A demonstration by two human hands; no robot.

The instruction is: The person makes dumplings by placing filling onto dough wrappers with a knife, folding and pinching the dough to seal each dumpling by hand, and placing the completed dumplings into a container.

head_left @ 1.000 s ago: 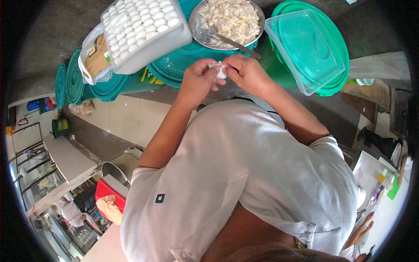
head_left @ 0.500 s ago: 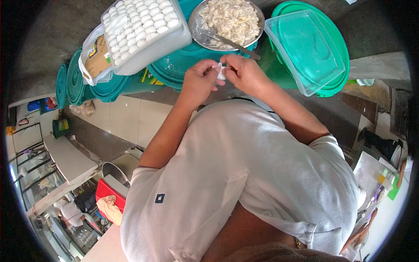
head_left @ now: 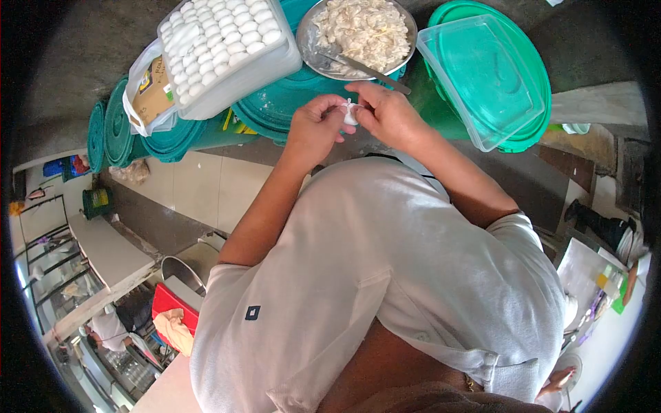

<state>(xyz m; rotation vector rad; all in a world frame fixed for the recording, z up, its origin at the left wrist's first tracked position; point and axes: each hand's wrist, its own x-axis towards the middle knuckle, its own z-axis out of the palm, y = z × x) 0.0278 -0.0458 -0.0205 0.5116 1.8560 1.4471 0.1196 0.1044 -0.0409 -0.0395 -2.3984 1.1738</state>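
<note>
Between my fingertips is a small white wrapped piece with a gathered top. My left hand grips its left side, fingers curled around it. On its right side, my right hand pinches it, with the index finger raised a little. Just beyond my hands stands a metal bowl of pale chopped filling, a knife lying across its near rim. A plastic container at the upper left holds rows of similar white pieces.
Green lidded drums support the bowl and container. A clear lid rests on a green drum at right. A plastic bag with a cardboard box is at left. Other people's parts show at the lower left and lower right.
The wrapper's loose edges have drawn together into a gathered top between my fingers. My right index finger has lifted slightly. At the right edge, another person's arm has shifted.
</note>
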